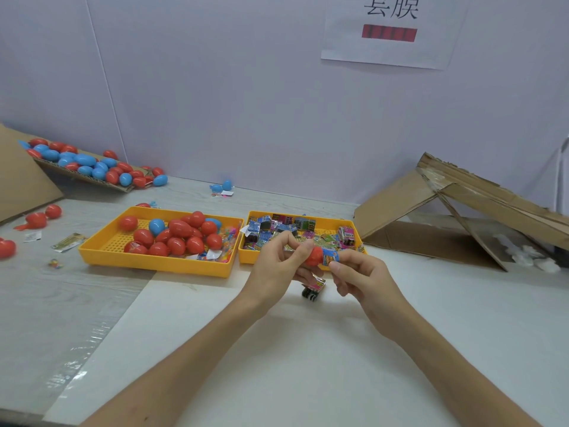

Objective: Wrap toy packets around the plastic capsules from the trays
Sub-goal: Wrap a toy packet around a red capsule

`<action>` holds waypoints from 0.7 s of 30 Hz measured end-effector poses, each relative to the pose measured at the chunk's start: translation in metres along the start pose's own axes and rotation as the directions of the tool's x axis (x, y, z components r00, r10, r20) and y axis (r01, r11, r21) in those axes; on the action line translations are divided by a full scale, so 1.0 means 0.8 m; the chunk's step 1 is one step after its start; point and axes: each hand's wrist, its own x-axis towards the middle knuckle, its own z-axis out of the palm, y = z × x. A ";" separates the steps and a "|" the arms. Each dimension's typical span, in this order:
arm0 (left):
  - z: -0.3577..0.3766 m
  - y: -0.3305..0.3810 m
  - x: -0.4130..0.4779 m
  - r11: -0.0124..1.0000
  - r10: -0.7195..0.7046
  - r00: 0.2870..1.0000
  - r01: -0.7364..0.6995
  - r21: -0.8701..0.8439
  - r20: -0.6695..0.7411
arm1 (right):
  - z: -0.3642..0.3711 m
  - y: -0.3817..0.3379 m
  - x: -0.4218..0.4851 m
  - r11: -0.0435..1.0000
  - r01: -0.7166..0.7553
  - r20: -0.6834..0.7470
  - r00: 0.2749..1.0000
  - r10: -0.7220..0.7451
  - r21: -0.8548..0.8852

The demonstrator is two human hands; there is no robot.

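Two bare forearms (191, 362) are seen reaching up from the near edge across the pale counter (308, 374). Above its middle, a red capsule (314, 256) is held in the air between the hands. Its left end is pinched by the curled fingers of the left hand (275, 266). Its right end is sleeved in a blue packet (331, 257), which is gripped by the thumb and fingers of the right hand (360, 274). Just beneath the hands, a pink packet (318, 282) and a dark packet (309, 293) are visible; whether the pink one is held cannot be told. Beyond the hands, two yellow trays are set side by side: the left tray (154, 267) is filled with red and blue capsules (181, 229), the right tray (246, 258) with printed packets (277, 224). Further back, folded cardboard (400, 208) is propped at the right, and more capsules are heaped on a cardboard flap (89, 179) at the far left, against the wall.
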 end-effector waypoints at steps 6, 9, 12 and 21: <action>-0.003 -0.005 0.001 1.000 0.010 1.000 -0.010 0.009 -0.002 | 0.002 0.005 0.001 1.000 -0.020 0.014 1.000 0.020 0.001; -0.004 -0.007 0.002 1.000 0.009 1.000 -0.009 0.023 -0.015 | 0.002 0.006 0.001 1.000 -0.021 0.011 1.000 0.021 -0.017; -0.005 -0.008 0.002 0.999 0.005 0.999 -0.004 0.033 -0.035 | 0.005 0.007 0.000 0.999 -0.010 0.007 1.000 0.010 -0.051; -0.005 -0.007 0.003 0.998 -0.053 0.998 0.053 0.020 -0.036 | 0.004 0.010 0.001 0.991 0.028 -0.026 0.999 -0.031 -0.129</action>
